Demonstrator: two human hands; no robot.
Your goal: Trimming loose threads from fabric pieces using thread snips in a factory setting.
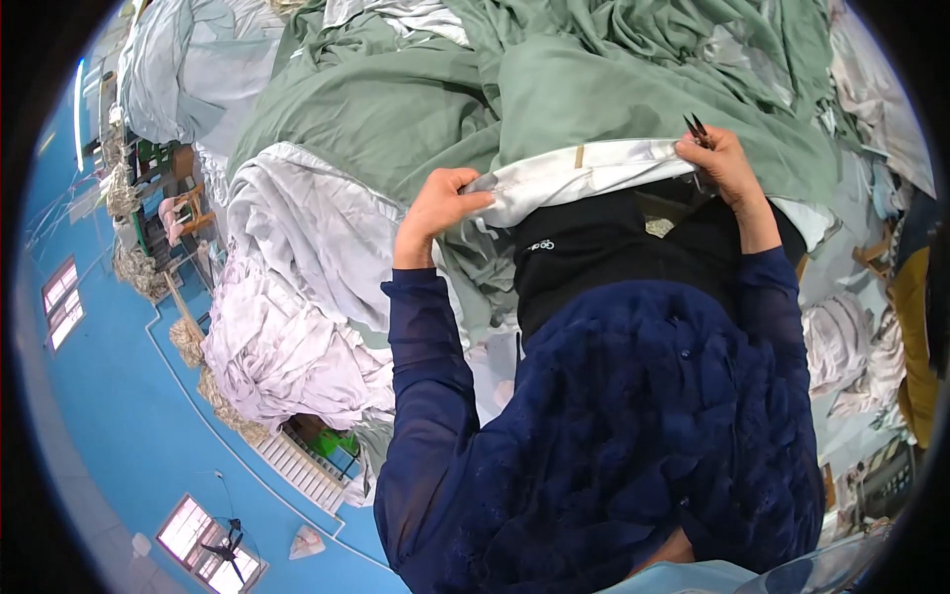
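Note:
Across my lap a band of white fabric [614, 170] is stretched between both hands, with a small tan tab [580, 156] on its upper edge. My left hand [442, 210] pinches the band's left end between thumb and fingers. At the other end my right hand [727, 166] grips the edge, and dark-bladed thread snips [697, 129] stick up out of the same hand, points upward. Green fabric [584, 94] lies in broad folds just beyond the band; whether it is joined to the white band I cannot tell.
White and pale pink cloth is heaped [297, 337] on my left, with light blue-grey fabric [198, 74] farther off. More pale cloth [839, 342] lies to my right, near mustard-coloured material [912, 337]. Tied bundles [134, 272] line the blue wall [99, 386].

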